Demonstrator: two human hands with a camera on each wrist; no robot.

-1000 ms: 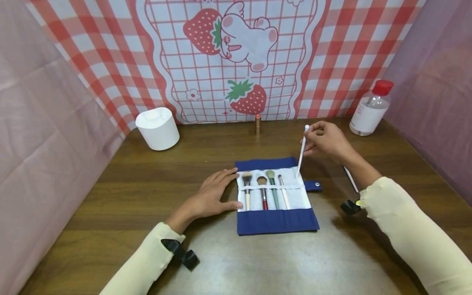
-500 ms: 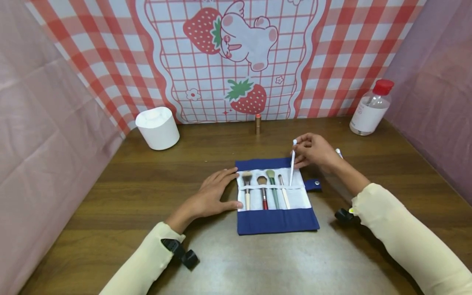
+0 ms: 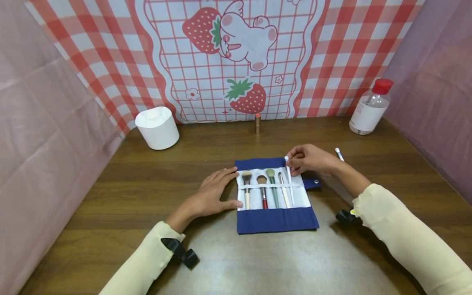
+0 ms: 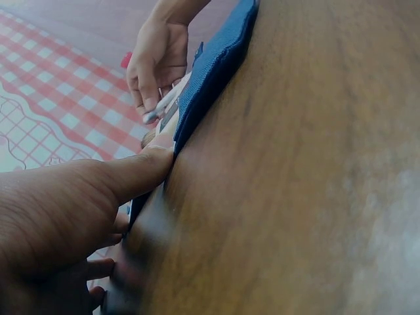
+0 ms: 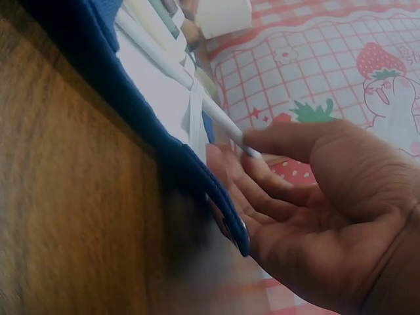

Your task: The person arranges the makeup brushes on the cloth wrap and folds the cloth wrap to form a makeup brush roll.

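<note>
Your right hand (image 3: 313,159) pinches the slim white stick-shaped tool (image 3: 291,196) by its upper end; the shaft crosses the white band (image 3: 254,187) inside the navy fabric roll (image 3: 276,221). Your left hand (image 3: 211,197), fingers extended, touches the roll's left edge.

green brush (image 3: 275,197): lower end hidden by blue flap (image 3: 277,221) | bottle label (image 3: 368,116): print too small to read | sleeves (image 3: 403,231): cut by edge

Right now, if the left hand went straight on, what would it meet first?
Probably the leftmost brush: the left hand is at the left edge of the case, with that brush next across. Height over it is unclear.
</note>
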